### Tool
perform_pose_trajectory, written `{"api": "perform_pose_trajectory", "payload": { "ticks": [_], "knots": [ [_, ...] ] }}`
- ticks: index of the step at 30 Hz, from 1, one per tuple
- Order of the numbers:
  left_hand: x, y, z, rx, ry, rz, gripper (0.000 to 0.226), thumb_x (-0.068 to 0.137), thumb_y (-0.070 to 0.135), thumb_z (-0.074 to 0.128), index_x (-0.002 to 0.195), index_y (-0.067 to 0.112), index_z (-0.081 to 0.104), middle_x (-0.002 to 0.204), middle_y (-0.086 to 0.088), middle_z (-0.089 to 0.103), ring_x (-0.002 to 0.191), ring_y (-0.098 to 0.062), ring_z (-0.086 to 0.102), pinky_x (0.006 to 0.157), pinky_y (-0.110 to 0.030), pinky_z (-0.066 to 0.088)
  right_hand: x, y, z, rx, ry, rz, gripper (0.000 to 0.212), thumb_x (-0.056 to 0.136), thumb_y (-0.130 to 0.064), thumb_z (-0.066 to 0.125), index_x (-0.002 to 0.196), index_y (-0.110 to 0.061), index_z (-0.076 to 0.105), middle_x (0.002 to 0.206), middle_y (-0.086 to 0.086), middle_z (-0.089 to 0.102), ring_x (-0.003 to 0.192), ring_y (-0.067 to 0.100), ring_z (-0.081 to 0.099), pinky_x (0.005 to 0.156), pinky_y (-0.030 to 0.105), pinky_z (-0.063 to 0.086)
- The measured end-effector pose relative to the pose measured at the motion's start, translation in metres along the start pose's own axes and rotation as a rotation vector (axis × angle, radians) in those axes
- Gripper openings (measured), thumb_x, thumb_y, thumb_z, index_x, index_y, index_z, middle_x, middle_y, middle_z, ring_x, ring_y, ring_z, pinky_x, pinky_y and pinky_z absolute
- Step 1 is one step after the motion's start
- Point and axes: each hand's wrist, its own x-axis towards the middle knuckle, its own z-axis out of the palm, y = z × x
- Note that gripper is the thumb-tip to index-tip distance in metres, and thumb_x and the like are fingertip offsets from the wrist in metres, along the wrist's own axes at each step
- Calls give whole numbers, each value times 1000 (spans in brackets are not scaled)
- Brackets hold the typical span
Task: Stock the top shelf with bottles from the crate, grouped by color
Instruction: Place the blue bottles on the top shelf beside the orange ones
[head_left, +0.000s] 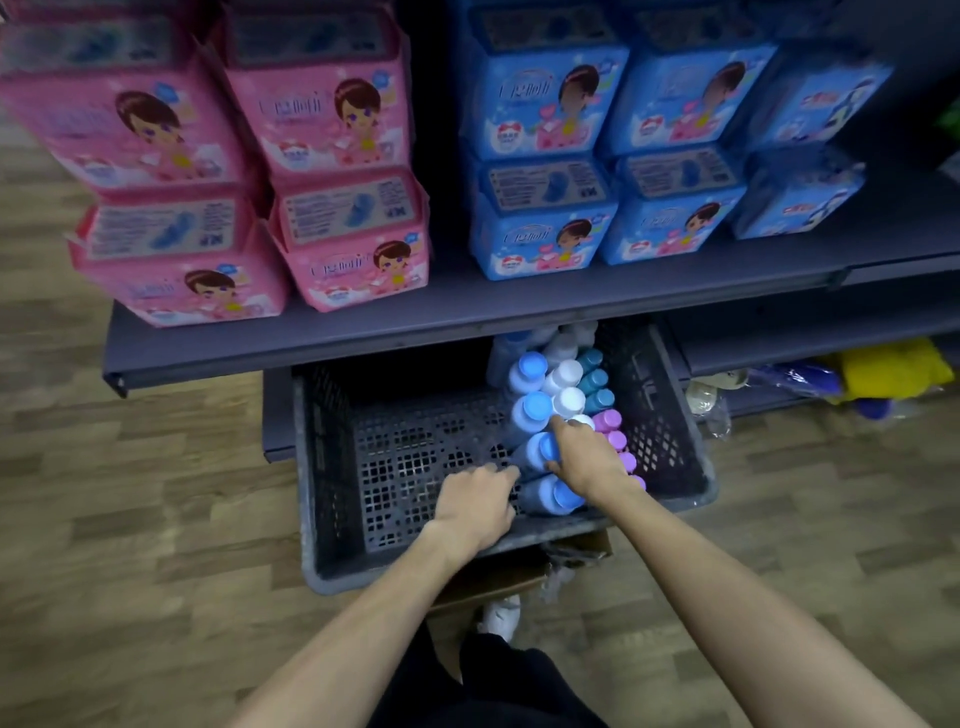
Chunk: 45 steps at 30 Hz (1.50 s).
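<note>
1. The right hand reached down into the dark crate; its fingers were curled over the blue-capped bottle third from the far end of the blue row, thumb on the near side, so it gripped that bottle by the cap end
2. The left hand lay just left of that grip, knuckles up; its fingertips were bent and reached toward the side of the same bottle; whether they pinched it or only touched it could not be told
3. Directly beyond the grip stood two more blue-capped bottles; on the near side of the grip lay another blue-capped bottle, touching the crate's near wall
4. Just right of the grip and beyond the right hand's knuckles ran the white-capped bottles; further right and beyond were the teal-capped bottles
5. To the right of the right hand, partly hidden under it, sat the purple-capped bottles, close to the crate's right wall
6. Left of both hands the crate's perforated floor showed bare
7. Above and beyond the grip a dark shelf overhung the far edge of the crate; on it, up and to the left, were stacked pink packs; up and to the right were stacked blue packs
8. Far right of the grip, on a lower shelf, lay a yellow item; the crate rested on a wood-patterned floor; near the person's own side a white shoe showed beneath the crate's edge
</note>
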Motion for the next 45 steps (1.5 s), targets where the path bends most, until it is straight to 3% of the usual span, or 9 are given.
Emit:
{"api": "perform_pose_trajectory", "payload": {
  "ticks": [6, 11, 14, 17, 27, 30, 38, 41, 45],
  "knots": [
    [23, 14, 7, -29, 2, 29, 32, 91, 27, 52, 122, 21, 49, 116, -9, 59, 105, -33, 59, 76, -41, 47, -3, 12, -4, 98, -33, 36, 45, 88, -26, 64, 126, -13, 45, 119, 15, 56, 104, 37, 59, 79, 40, 49],
    [41, 18, 5, 6, 108, -40, 43, 91, 19, 49, 133, 22, 42, 120, -8, 53, 106, -34, 60, 73, -40, 47, -16, 20, 1, 120, -40, 122, 42, 88, -42, 65, 108, -7, 54, 109, 15, 63, 100, 33, 60, 75, 35, 45],
    [57, 22, 4, -44, 59, 13, 51, 96, 22, 45, 145, 32, 34, 132, -10, 45, 111, -37, 56, 81, -43, 47, -24, 22, 5, 174, -116, 165, 40, 83, -48, 69, 90, -14, 50, 109, 9, 62, 102, 29, 59, 71, 31, 40],
    [68, 25, 7, -118, 6, 40, 45, 100, 27, 45, 144, 34, 39, 135, -12, 45, 112, -39, 54, 90, -45, 47, -30, 22, 8, 234, -147, 191, 41, 81, -48, 70, 90, -16, 45, 110, 8, 58, 102, 28, 59, 71, 29, 38],
    [63, 12, 5, -9, 7, 64, 48, 96, 20, 45, 142, 29, 40, 126, -14, 46, 101, -41, 59, 78, -43, 46, -27, 12, 4, 189, -131, 190, 41, 74, -40, 74, 68, -17, 41, 98, 7, 57, 85, 24, 55, 65, 30, 39],
    [52, -14, -2, 5, 44, 29, 50, 94, 15, 48, 141, 32, 41, 117, -11, 47, 96, -39, 61, 75, -42, 47, -23, 0, -1, 123, -132, 156, 44, 74, -42, 74, 64, -17, 40, 83, 5, 55, 81, 25, 55, 63, 29, 39],
    [16, -87, -7, -96, 96, -184, 61, 90, 5, 53, 141, 35, 37, 120, -9, 46, 90, -38, 62, 77, -44, 51, -5, -50, -9, 109, -123, 72, 43, 73, -45, 71, 63, -14, 43, 74, 6, 52, 75, 27, 53, 60, 30, 38],
    [5, -112, -5, -118, 111, -245, 63, 89, 1, 53, 139, 36, 38, 119, -8, 45, 87, -38, 62, 76, -43, 52, 3, -69, -12, 92, -105, 46, 39, 79, -44, 70, 90, -8, 60, 97, 14, 60, 92, 32, 60, 67, 29, 38],
    [-1, -131, -1, -177, 166, -290, 60, 87, 0, 52, 135, 35, 42, 116, -9, 46, 85, -40, 62, 75, -45, 53, 12, -88, -10, 105, -73, 42, 48, 80, -43, 69, 108, -5, 59, 115, 17, 62, 108, 33, 59, 76, 32, 43]
  ]
}}
